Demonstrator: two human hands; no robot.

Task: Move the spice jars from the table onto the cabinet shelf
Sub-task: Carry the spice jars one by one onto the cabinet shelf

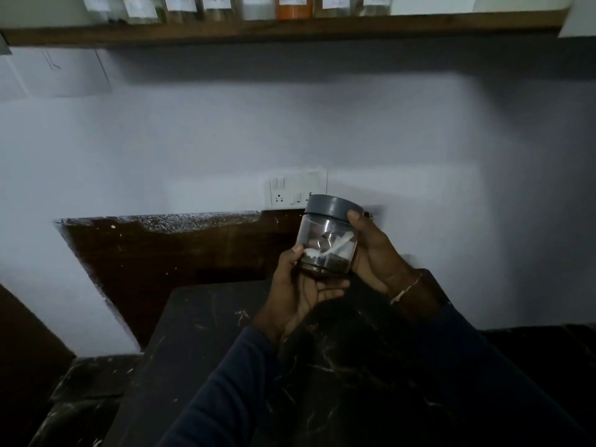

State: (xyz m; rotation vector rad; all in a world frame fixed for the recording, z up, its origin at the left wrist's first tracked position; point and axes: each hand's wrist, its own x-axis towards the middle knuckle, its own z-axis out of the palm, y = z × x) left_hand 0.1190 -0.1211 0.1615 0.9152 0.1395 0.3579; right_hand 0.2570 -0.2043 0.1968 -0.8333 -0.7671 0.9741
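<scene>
A clear spice jar (327, 240) with a grey lid is held in the air above the dark table (209, 350), tilted slightly to the right. Dark spice and a white label show inside it. My left hand (298, 295) cups the jar's bottom from the left. My right hand (377, 253) grips its right side, thumb on the lid's edge. High above, a wooden shelf (290, 30) carries a row of several labelled jars (180, 8), one of them orange (295, 8).
A white switch and socket plate (298, 190) sits on the wall just behind the jar. A dark brown recess with a speckled stone edge (161, 250) lies left of it. A paper sheet (64, 72) is stuck on the wall at upper left.
</scene>
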